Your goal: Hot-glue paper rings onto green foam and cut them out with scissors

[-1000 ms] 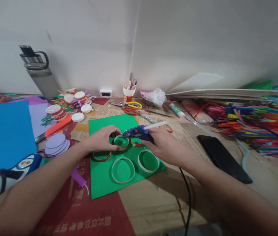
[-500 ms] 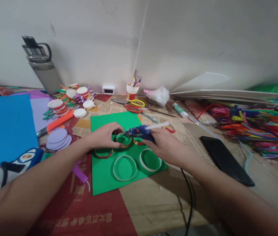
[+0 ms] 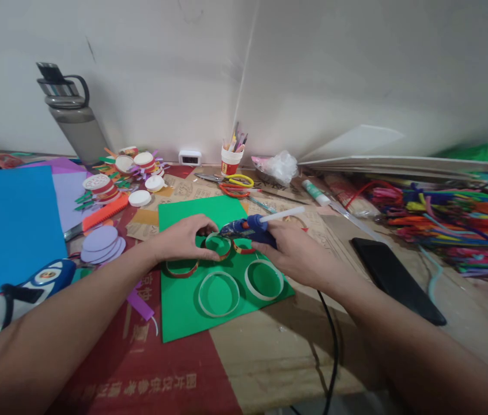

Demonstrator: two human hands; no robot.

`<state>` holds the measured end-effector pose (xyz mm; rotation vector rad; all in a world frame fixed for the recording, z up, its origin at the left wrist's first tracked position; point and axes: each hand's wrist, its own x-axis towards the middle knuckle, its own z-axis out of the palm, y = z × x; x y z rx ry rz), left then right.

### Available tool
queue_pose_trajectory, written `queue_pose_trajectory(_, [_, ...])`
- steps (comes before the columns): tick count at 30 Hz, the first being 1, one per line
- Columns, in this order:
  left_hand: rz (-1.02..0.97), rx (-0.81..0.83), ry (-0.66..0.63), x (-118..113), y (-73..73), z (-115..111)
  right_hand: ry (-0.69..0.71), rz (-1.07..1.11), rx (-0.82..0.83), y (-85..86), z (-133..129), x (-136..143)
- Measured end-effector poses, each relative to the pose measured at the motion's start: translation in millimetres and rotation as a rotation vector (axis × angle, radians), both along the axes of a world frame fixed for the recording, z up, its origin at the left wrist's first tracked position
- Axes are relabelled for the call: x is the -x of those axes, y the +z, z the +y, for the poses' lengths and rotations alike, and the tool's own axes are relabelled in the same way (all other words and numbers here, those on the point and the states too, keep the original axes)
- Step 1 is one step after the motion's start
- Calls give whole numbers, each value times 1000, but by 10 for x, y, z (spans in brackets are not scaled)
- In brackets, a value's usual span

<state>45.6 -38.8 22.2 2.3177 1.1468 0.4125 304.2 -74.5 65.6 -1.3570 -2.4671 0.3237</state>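
With my right hand (image 3: pixel 298 251) I grip a blue hot glue gun (image 3: pixel 250 229), a white glue stick (image 3: pixel 282 214) poking out of its back. Its nozzle points left, at the rim of a paper ring (image 3: pixel 225 253). Thumb and fingers of my left hand (image 3: pixel 189 239) are curled round that ring, which rests on or just above a green foam sheet (image 3: pixel 183 323). On the same sheet lie two pale rings, the front one (image 3: pixel 200 305) and the right one (image 3: pixel 278 285), plus red-patterned rings partly hidden by my hands.
A black phone (image 3: pixel 394 279) lies at the right, near a pile of coloured pipe cleaners (image 3: pixel 477 225). Scissors (image 3: pixel 241 181) and a cup of pens (image 3: pixel 229 163) stand behind the sheet. At left are lilac discs (image 3: pixel 99 242), an orange cutter (image 3: pixel 108 212) and a grey bottle (image 3: pixel 77 129).
The glue gun's back end has swung slightly to the right and up, with my right hand shifting a little right. My left hand stays round the ring.
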Motion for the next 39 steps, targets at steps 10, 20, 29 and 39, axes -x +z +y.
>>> queue_pose_trajectory(10, [36, -51, -18, -12, -24, 8, -4, -9, 10, -18, 8, -2])
queue_pose_trajectory(20, [29, -36, -4, -23, 2, -8, -9, 24, 32, 26, 3, 0])
queue_pose_trajectory(29, [30, -33, -3, -12, -21, 3, -2, 51, 42, 8, 1, 9])
queue_pose_trajectory(39, [42, -38, 1, -25, 0, -6, 9, 49, 49, -56, 10, 14])
